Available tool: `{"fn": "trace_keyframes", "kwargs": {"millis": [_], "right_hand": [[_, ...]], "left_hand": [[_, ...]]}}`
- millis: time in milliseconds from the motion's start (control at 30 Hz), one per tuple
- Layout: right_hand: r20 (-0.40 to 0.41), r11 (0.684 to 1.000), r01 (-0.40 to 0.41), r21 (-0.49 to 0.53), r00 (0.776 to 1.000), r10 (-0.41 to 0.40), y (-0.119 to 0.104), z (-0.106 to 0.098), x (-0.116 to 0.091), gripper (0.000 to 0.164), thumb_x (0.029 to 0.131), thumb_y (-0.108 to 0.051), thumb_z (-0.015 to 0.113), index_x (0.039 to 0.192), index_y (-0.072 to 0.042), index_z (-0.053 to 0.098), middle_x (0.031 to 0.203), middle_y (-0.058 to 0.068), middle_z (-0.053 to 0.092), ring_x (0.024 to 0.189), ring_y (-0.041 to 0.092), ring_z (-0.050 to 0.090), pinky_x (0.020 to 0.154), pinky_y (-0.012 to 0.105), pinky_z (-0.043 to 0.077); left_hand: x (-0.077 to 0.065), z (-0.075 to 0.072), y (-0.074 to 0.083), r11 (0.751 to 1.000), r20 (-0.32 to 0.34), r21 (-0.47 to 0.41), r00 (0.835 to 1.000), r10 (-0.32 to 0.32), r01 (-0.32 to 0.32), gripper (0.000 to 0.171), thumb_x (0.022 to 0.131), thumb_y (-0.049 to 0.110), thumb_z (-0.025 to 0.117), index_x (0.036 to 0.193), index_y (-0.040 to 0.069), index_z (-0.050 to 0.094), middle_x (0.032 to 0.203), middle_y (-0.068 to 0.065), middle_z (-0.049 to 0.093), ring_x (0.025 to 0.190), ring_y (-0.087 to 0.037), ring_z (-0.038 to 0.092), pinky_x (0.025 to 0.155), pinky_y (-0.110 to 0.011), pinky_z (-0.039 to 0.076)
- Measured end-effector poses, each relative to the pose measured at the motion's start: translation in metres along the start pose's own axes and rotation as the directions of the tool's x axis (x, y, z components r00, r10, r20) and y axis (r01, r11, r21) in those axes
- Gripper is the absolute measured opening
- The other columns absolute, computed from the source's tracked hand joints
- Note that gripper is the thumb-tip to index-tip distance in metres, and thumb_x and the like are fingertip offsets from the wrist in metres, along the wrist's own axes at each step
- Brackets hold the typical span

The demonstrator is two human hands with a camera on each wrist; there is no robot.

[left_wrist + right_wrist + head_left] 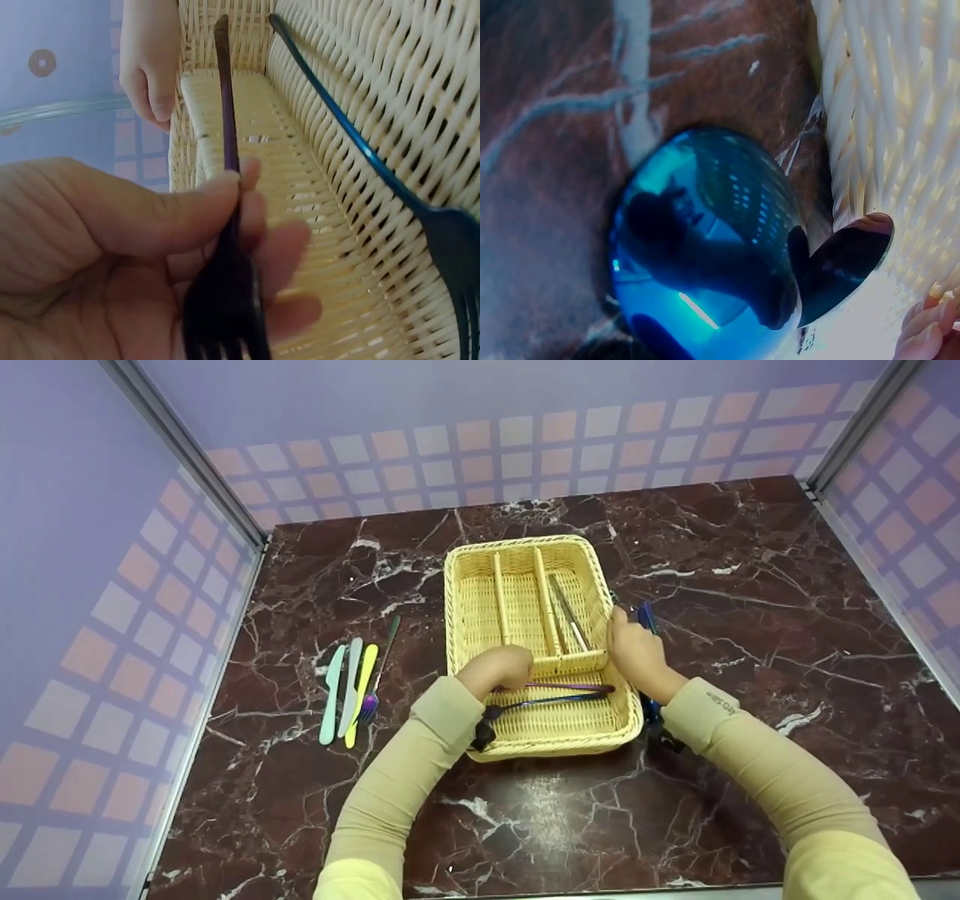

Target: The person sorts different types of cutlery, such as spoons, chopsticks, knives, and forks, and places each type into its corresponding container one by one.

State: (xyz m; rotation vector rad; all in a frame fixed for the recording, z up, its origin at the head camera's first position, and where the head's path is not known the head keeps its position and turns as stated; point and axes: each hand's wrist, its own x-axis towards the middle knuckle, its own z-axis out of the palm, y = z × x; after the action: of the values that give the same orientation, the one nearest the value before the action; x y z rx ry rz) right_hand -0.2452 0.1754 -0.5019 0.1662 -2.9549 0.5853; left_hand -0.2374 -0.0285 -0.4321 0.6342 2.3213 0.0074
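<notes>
Over the front compartment [559,727] of the wicker basket [448,607], your left hand [499,669] pinches a purple fork [225,277] between thumb and fingers. Its long axis runs sideways across you, almost parallel to the cross divider [574,662]: the handle points to your right, toward the basket's end wall, and the tines point left, back toward your wrist. You cannot tell whether it touches the basket floor. Just on your side of it, a blue fork [367,155] lies in the same compartment, head to the left, handle to the right, slanting so that the handle end sits farther from you and close to the purple one's.

At the basket's right rim, your right hand [637,652] rests with its fingertips by the wicker; whether they grip it, you cannot tell. Outside that wall, the right wrist view shows you a shiny blue spoon bowl [705,247].

In the far right compartment, a silver utensil [570,613] leans lengthwise, its near end angled to the right. On the marbled table [525,840] to your left, a mint knife [331,697], a pale knife [350,690], a yellow knife [363,690] and another fork [380,664], tines toward you, lie side by side.
</notes>
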Motion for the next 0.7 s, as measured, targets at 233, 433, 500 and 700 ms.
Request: {"fn": "trace_keyframes", "kwargs": {"millis": [233, 433, 500, 700], "right_hand": [[-0.016, 1.000, 0.012, -0.010, 1.000, -0.012, 0.000, 0.000, -0.001, 0.035, 0.099, -0.018, 0.028, 0.120, 0.006, 0.044, 0.068, 0.028, 0.060, 0.059, 0.044, 0.059, 0.051, 0.055, 0.044], [-0.012, 1.000, -0.007, 0.000, 1.000, 0.007, 0.001, 0.001, -0.002, 0.037, 0.100, -0.021, 0.027, 0.120, 0.005, 0.044, 0.072, 0.030, 0.060, 0.062, 0.045, 0.059, 0.053, 0.056, 0.044], [-0.005, 1.000, -0.012, 0.005, 1.000, 0.012, 0.001, 0.000, -0.002, 0.038, 0.100, -0.021, 0.027, 0.122, 0.005, 0.043, 0.073, 0.030, 0.060, 0.062, 0.045, 0.059, 0.053, 0.056, 0.044], [0.018, 1.000, -0.017, 0.020, 1.000, 0.017, 0.000, -0.001, -0.001, 0.039, 0.100, -0.022, 0.025, 0.124, 0.004, 0.042, 0.074, 0.029, 0.061, 0.064, 0.045, 0.060, 0.055, 0.057, 0.044]], "left_hand": [[-0.001, 0.002, 0.011, 0.992, -0.091, 0.116, 0.995, -0.038, 0.049, 0.028, 0.084, -0.011, 0.043, 0.066, 0.010, 0.043, 0.068, -0.006, 0.040, 0.052, -0.013, 0.022, 0.046, -0.024, 0.021], [0.007, 0.001, 0.010, 0.978, 0.037, 0.208, 0.999, -0.018, 0.010, 0.029, 0.085, -0.001, 0.053, 0.061, 0.012, 0.043, 0.059, -0.003, 0.036, 0.051, -0.013, 0.023, 0.050, -0.026, 0.026], [0.010, 0.001, 0.008, 0.976, 0.065, 0.218, 0.998, -0.015, 0.000, 0.032, 0.085, 0.005, 0.056, 0.058, 0.013, 0.041, 0.056, -0.001, 0.032, 0.052, -0.013, 0.025, 0.051, -0.026, 0.027], [0.017, 0.000, -0.004, 1.000, 0.305, -0.018, 0.952, -0.014, 0.021, 0.041, 0.089, 0.001, 0.042, 0.054, 0.013, 0.027, 0.053, 0.001, 0.018, 0.050, -0.011, 0.015, 0.050, -0.025, 0.018]]}}
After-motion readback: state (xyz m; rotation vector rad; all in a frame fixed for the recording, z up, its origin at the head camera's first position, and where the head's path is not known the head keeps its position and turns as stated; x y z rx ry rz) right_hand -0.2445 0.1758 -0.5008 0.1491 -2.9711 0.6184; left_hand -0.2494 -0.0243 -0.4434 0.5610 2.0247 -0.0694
